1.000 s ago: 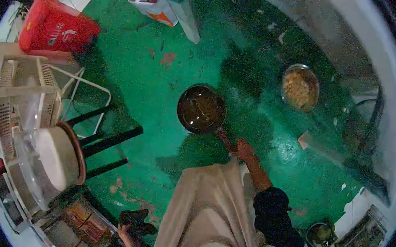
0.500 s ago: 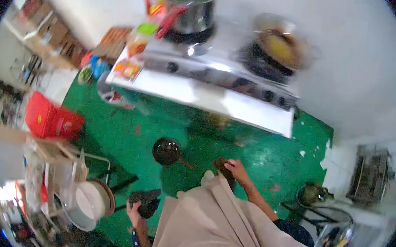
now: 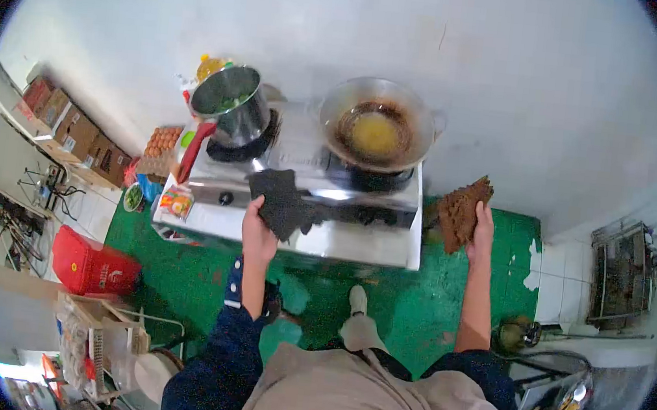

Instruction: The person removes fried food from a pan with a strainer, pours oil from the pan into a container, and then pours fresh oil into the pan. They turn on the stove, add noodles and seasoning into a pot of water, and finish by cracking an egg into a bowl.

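Observation:
My left hand (image 3: 260, 234) grips a black, ragged-edged cloth (image 3: 283, 201) in front of the stove (image 3: 356, 246). Over to the right, my right hand (image 3: 482, 240) is closed on a crumpled brown cloth (image 3: 462, 214), just beyond the stove's right edge. Between and behind the hands, a metal wok (image 3: 329, 118) with yellowish liquid in its browned bottom stands on the right burner. On the left burner is a steel pot (image 3: 248, 124) with a red handle (image 3: 193, 152) and green leaves inside. Neither hand touches the wok or pot.
A snack packet (image 3: 177, 202) lies at the stove's left, near a tray of eggs (image 3: 164, 140). Cardboard boxes (image 3: 74, 133), a red bin (image 3: 97, 263) and a shelf (image 3: 98, 341) stand left. A metal rack (image 3: 622, 273) is at the right wall (image 3: 506, 88).
Both hands have risen from low beside my body to stove height, spreading apart, each still holding its cloth. My view has tilted up toward the stove, and the pan on the floor is now mostly hidden.

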Motion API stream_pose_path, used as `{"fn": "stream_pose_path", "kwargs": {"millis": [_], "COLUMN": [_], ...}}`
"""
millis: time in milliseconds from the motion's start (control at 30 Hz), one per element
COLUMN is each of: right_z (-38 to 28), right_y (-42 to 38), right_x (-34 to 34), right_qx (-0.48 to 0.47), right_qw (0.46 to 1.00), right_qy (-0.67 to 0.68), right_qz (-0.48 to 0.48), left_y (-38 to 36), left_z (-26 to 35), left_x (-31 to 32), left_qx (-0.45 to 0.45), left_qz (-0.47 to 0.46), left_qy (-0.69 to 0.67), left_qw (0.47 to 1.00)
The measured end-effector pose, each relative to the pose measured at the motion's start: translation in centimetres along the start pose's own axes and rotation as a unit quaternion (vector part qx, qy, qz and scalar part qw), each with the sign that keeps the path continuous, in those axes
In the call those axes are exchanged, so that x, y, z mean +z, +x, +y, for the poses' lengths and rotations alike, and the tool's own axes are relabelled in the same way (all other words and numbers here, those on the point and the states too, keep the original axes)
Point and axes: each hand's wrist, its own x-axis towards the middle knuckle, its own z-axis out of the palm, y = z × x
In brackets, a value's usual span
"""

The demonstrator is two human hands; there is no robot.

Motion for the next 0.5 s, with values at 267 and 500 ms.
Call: {"fn": "stream_pose_path", "kwargs": {"millis": [267,500], "right_z": [0.0,-0.4], "right_y": [17.3,22.3], "right_x": [4.4,6.6], "right_qx": [0.022,0.069], "right_qw": [0.999,0.988], "right_qy": [-0.027,-0.039], "right_qz": [-0.021,-0.133], "left_y": [19.6,23.2], "left_z": [-2.8,-2.1], "left_x": [4.1,7.8], "left_qx": [0.055,0.095], "left_qz": [0.032,-0.007], "left_qy": [-0.003,0.054], "left_qw": [0.998,0.994]}}
